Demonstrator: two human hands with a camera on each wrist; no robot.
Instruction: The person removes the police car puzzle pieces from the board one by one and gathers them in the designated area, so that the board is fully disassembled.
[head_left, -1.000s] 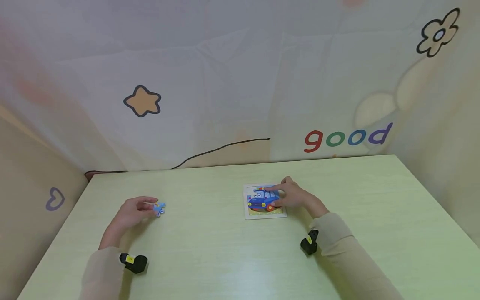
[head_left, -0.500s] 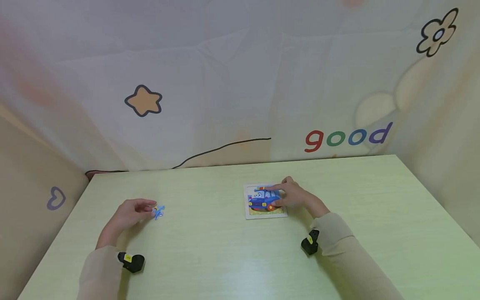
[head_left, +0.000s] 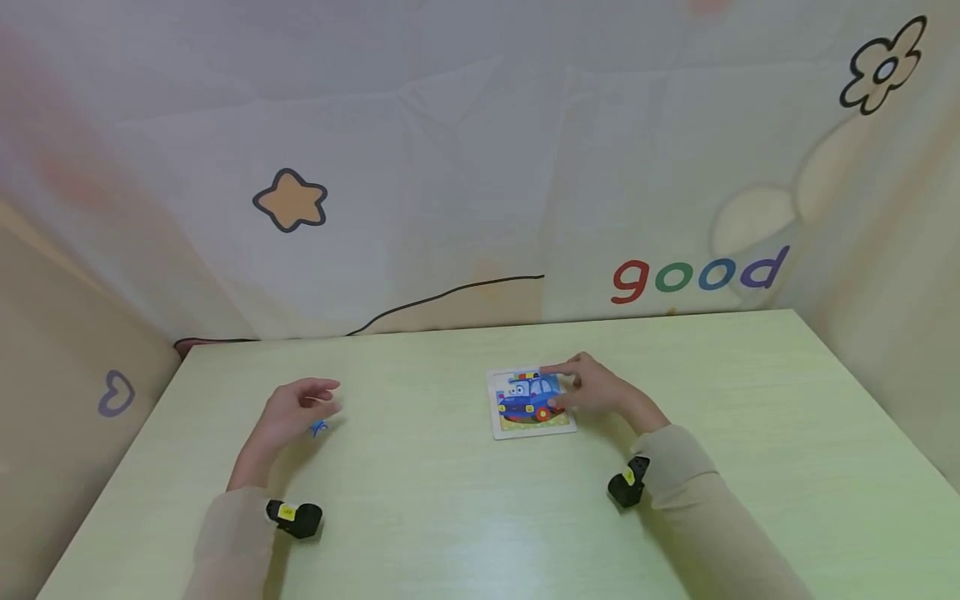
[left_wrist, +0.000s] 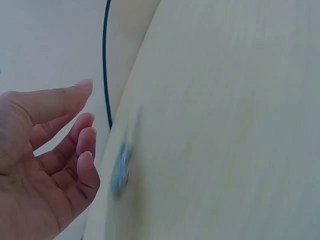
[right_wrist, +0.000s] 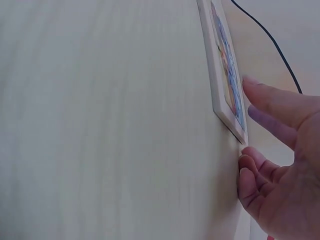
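Observation:
A small framed jigsaw puzzle (head_left: 519,402) with a blue cartoon car lies flat near the back middle of the table. My right hand (head_left: 602,389) is at its right edge, thumb and index finger over the picture, fingers loosely bent without gripping it; whether they touch it is unclear. On the left, a blue puzzle piece (head_left: 319,427) lies on the table, partly hidden by my left hand (head_left: 288,412). That hand hovers above it, thumb and fingers apart with nothing between them. The left wrist view shows the piece (left_wrist: 121,172) blurred, beyond the fingertips.
The pale wooden table (head_left: 420,500) reaches back to a printed cloth wall (head_left: 450,192) with a star, a flower and coloured letters. Side cloths stand to the left and right. Each wrist carries a black camera.
My left hand has let go of the blue puzzle piece, leaving it on the table, and moved up and right. The right hand has shifted slightly rightward on the puzzle.

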